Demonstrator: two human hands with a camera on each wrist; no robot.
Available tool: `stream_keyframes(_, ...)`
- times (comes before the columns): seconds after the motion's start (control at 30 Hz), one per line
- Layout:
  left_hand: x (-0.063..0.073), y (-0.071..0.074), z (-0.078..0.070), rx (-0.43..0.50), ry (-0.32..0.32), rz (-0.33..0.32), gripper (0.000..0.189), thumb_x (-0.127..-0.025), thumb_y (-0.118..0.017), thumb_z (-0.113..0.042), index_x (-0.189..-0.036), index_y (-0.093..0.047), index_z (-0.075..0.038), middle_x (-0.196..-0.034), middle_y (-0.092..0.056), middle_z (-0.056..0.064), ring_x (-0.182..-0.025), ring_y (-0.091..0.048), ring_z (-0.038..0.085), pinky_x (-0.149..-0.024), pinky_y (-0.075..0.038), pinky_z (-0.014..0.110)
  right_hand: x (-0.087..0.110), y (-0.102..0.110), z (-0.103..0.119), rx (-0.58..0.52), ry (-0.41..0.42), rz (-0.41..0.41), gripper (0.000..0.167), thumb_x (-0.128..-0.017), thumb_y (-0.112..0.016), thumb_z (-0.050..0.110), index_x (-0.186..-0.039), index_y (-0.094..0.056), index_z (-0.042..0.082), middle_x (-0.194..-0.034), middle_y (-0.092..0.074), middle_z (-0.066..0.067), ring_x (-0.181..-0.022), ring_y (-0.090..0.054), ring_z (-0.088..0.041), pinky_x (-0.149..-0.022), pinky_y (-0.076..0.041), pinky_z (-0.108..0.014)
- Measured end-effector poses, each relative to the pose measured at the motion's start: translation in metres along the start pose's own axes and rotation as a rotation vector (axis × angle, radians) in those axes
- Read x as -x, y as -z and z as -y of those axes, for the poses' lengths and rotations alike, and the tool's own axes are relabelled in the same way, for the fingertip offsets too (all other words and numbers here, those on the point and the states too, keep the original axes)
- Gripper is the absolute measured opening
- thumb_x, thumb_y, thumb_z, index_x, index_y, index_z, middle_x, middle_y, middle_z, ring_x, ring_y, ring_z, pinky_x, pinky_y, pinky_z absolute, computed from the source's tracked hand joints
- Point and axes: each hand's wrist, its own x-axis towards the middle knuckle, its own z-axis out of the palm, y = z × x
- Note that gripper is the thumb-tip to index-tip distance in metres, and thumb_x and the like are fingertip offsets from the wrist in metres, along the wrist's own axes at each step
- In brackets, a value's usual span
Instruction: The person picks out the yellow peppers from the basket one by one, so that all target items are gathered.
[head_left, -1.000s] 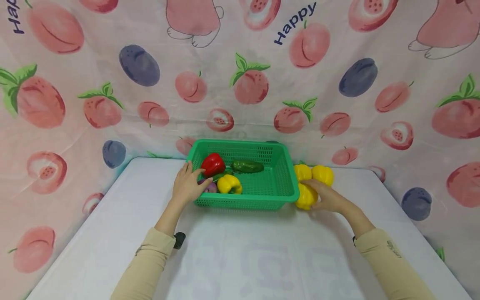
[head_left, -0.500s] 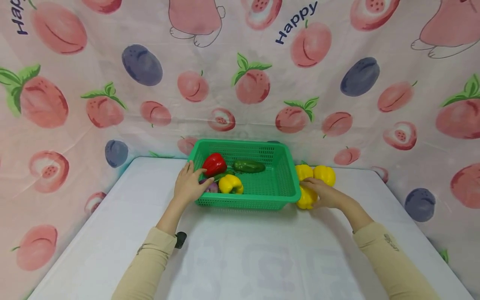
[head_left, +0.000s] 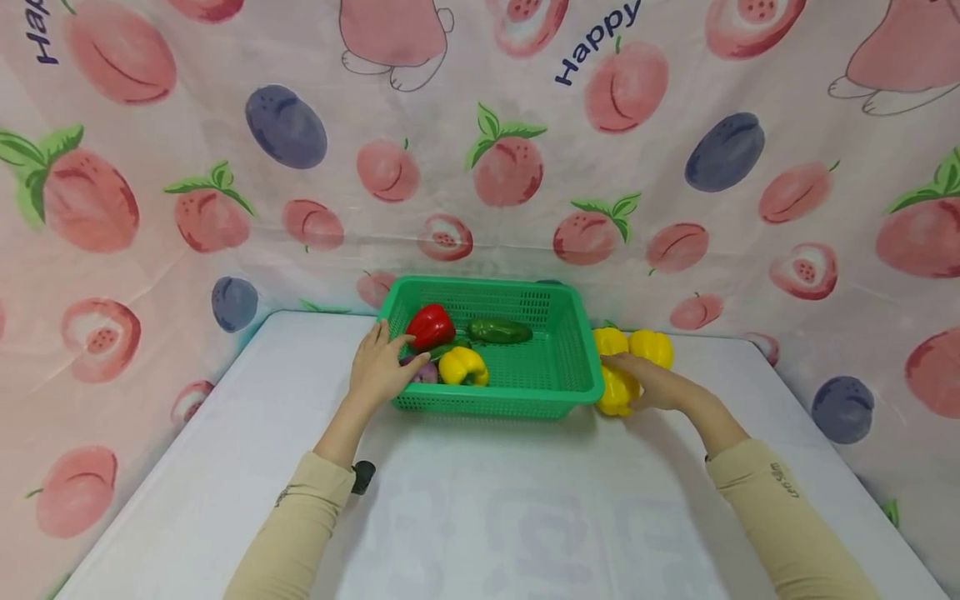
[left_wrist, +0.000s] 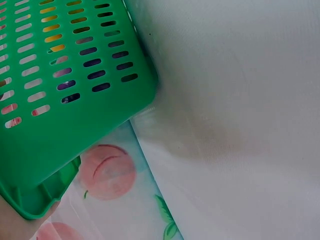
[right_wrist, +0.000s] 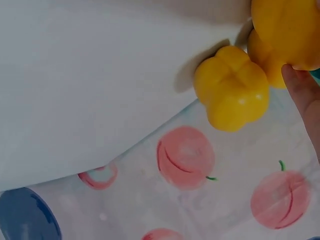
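My left hand (head_left: 377, 367) holds the left rim of a green slotted plastic basket (head_left: 517, 394), its thumb over the front-left corner. The basket's left part holds a red bell pepper (head_left: 431, 327), a yellow bell pepper (head_left: 463, 366) and a purple vegetable (head_left: 425, 372) by the thumb. Farther back in it lies a long green pepper (head_left: 501, 331). Right of the basket, my right hand (head_left: 657, 386) grips the nearest yellow bell pepper (head_left: 617, 397), with a fingertip (right_wrist: 292, 75) against its side in the right wrist view.
Two more yellow bell peppers, one by the basket (head_left: 609, 340) and one farther right (head_left: 652, 347), sit behind the gripped one. All stands on a white table (head_left: 510, 508). A fruit-print cloth (head_left: 510, 242) hangs close behind the basket.
The right hand's fingers have closed in a little on the nearest yellow bell pepper. The left hand stays at the basket rim; the whole view shifts slightly.
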Motion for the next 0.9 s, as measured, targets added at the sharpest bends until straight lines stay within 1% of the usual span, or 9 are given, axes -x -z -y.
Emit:
stream_keyframes(0.07, -0.0004, 0.0011, 0.0001, -0.001, 0.0, -0.001, 0.059, -0.094, -0.045, -0.05, -0.136, -0.049, -0.009, -0.153, -0.013, 0.03, -0.144, -0.008, 0.043, -0.118, -0.011, 0.053, 0.0016, -0.0005, -0.0009, -0.049, -0.024, -0.01, 0.071, -0.075, -0.07, -0.006, -0.138, -0.036, -0.009, -0.139, -0.041, -0.029, -0.127, -0.036, -0.048, -0.102, -0.035, -0.063)
stream_keyframes(0.13, -0.0007, 0.0016, 0.0005, 0.002, 0.003, 0.001, 0.059, -0.094, -0.045, -0.05, -0.136, -0.049, -0.009, -0.153, -0.013, 0.03, -0.144, -0.008, 0.042, -0.118, -0.011, 0.052, 0.0028, -0.0012, -0.002, -0.076, -0.039, -0.016, 0.071, -0.077, -0.069, -0.005, -0.139, -0.035, -0.009, -0.141, -0.039, -0.03, -0.128, -0.034, -0.049, -0.103, -0.034, -0.063)
stream_keyframes(0.37, -0.0004, 0.0008, -0.0001, -0.004, 0.001, 0.001, 0.059, -0.093, -0.046, -0.05, -0.136, -0.049, -0.009, -0.153, -0.013, 0.03, -0.144, -0.008, 0.043, -0.118, -0.011, 0.053, 0.0047, -0.0034, -0.0041, -0.106, -0.02, -0.039, 0.068, -0.078, -0.071, -0.001, -0.137, -0.037, -0.01, -0.143, -0.032, -0.033, -0.131, -0.027, -0.051, -0.104, -0.027, -0.067)
stream_keyframes(0.47, -0.0001, -0.0002, -0.0003, 0.001, 0.0, 0.001, 0.06, -0.093, -0.046, -0.051, -0.136, -0.049, -0.009, -0.153, -0.013, 0.029, -0.144, -0.008, 0.042, -0.118, -0.011, 0.053, 0.0059, -0.0042, -0.0034, -0.11, -0.007, -0.051, 0.069, -0.078, -0.072, 0.001, -0.136, -0.038, -0.01, -0.143, -0.031, -0.034, -0.131, -0.025, -0.052, -0.105, -0.026, -0.067)
stream_keyframes(0.6, 0.0008, 0.0002, -0.0006, 0.004, 0.0, 0.003, 0.06, -0.093, -0.046, -0.051, -0.136, -0.05, -0.009, -0.153, -0.013, 0.029, -0.144, -0.008, 0.042, -0.118, -0.011, 0.052, 0.0064, -0.0042, -0.0026, -0.113, -0.001, -0.082, 0.067, -0.079, -0.071, 0.003, -0.136, -0.039, -0.009, -0.141, -0.036, -0.032, -0.131, -0.026, -0.051, -0.105, -0.026, -0.067)
stream_keyframes(0.77, 0.0014, 0.0014, -0.0009, 0.004, 0.002, -0.002, 0.06, -0.093, -0.046, -0.051, -0.136, -0.05, -0.009, -0.153, -0.014, 0.03, -0.144, -0.009, 0.042, -0.118, -0.012, 0.052, 0.0068, -0.0018, -0.0019, -0.134, -0.009, -0.133, 0.061, -0.082, -0.069, 0.004, -0.135, -0.042, -0.007, -0.138, -0.04, -0.03, -0.129, -0.031, -0.049, -0.103, -0.029, -0.067)
stream_keyframes(0.9, 0.0006, 0.0014, -0.0011, 0.007, 0.003, 0.002, 0.06, -0.093, -0.046, -0.051, -0.136, -0.049, -0.009, -0.154, -0.013, 0.029, -0.145, -0.008, 0.042, -0.118, -0.011, 0.052, 0.0081, -0.0004, -0.0022, -0.131, -0.007, -0.154, 0.057, -0.083, -0.067, 0.003, -0.134, -0.043, -0.007, -0.136, -0.042, -0.028, -0.127, -0.035, -0.047, -0.103, -0.031, -0.066)
